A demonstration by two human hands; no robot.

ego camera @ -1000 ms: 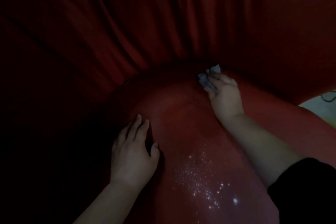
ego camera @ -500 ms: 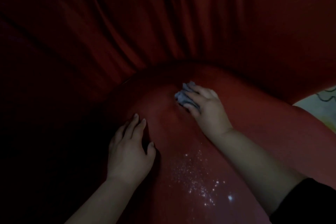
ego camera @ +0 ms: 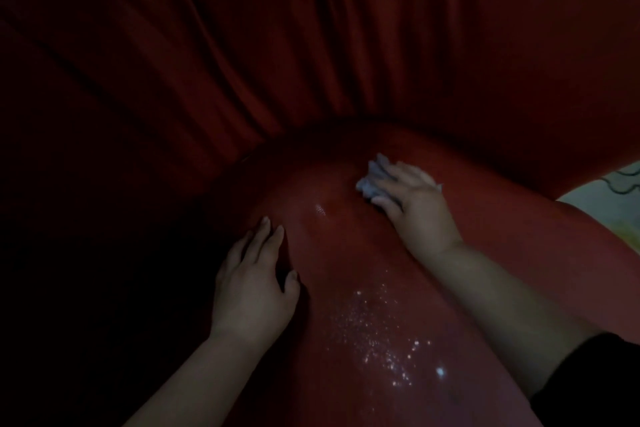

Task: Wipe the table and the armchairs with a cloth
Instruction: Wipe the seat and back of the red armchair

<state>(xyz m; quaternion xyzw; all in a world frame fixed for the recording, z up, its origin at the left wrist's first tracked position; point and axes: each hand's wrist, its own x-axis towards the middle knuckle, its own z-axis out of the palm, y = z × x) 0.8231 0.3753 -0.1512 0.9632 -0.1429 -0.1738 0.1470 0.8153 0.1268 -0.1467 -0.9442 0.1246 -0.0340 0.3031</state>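
A rounded red armchair surface (ego camera: 349,274) fills the lower middle of the dim view, with shiny wet specks near its front. My right hand (ego camera: 415,208) presses a crumpled pale grey cloth (ego camera: 372,178) onto the upper part of that surface, fingers curled over the cloth. My left hand (ego camera: 256,284) lies flat on the left side of the same surface with fingers straight and nothing in it.
Dark red pleated fabric (ego camera: 277,45) hangs behind and above the armchair, close to the cloth. A strip of pale floor (ego camera: 609,198) shows at the right edge. The left of the view is too dark to read.
My right hand dragged the cloth down and to the left along the red surface, then shifted slightly back up and right. My left hand stayed almost where it was.
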